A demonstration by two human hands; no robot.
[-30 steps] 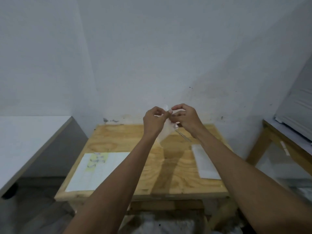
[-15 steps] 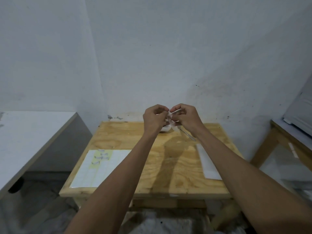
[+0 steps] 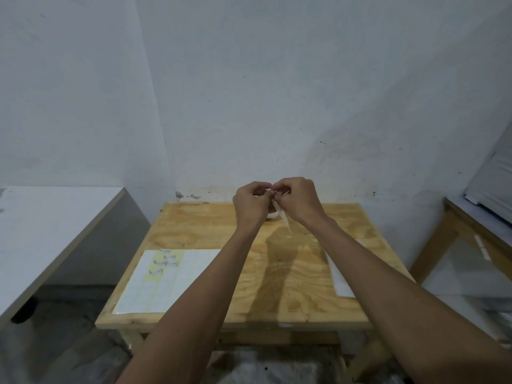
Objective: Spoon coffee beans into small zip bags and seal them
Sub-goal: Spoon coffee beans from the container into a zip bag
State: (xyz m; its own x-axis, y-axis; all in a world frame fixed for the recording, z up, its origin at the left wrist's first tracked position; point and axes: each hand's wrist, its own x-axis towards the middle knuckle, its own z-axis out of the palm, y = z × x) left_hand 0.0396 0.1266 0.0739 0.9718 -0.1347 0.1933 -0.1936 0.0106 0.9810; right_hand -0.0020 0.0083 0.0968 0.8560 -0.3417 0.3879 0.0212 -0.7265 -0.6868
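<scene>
Plywood forms the top of the work table (image 3: 277, 273), which stands against a white plaster wall (image 3: 277, 92); its near edge runs across the lower middle of the view, and open gaps separate it from a white-topped bench (image 3: 55, 231) on the left and a wooden-framed table (image 3: 471, 231) on the right. A white lined sheet (image 3: 166, 284) lies at the near left corner, just inside the edge. A narrower white sheet (image 3: 339, 275) lies toward the right edge, partly covered by the right forearm. Bare wood lies between the two sheets. Both hands meet above the far centre of the table. The left hand (image 3: 250, 202) and the right hand (image 3: 297, 200) have their fingers curled, pinching the top of a small clear zip bag (image 3: 285, 220), which hangs between them above the table.
</scene>
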